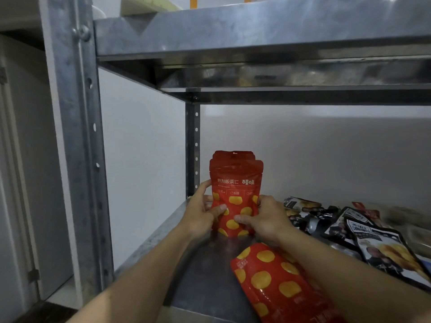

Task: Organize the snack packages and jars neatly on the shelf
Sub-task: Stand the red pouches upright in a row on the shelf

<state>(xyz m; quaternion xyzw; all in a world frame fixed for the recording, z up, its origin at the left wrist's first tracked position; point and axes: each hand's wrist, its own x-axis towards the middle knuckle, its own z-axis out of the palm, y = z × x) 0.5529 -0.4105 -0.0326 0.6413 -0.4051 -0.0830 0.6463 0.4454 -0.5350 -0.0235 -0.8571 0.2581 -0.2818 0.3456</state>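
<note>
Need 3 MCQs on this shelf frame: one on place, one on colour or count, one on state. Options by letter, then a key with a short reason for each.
1. Where does the upright red pouch stand?
A. back left corner of the shelf
B. on the upper tier
C. on the floor

2. What colour are the spots on the flat red pouch at the front?
A. green
B. yellow
C. white

3. How is the upright red pouch held?
A. by the left hand alone
B. by the right hand alone
C. by both hands

Answers:
1 A, it stands by the rear post near the shelf's left edge.
2 B, yellow rounds show on its red face.
3 C, fingers of both hands press its lower sides.
</note>
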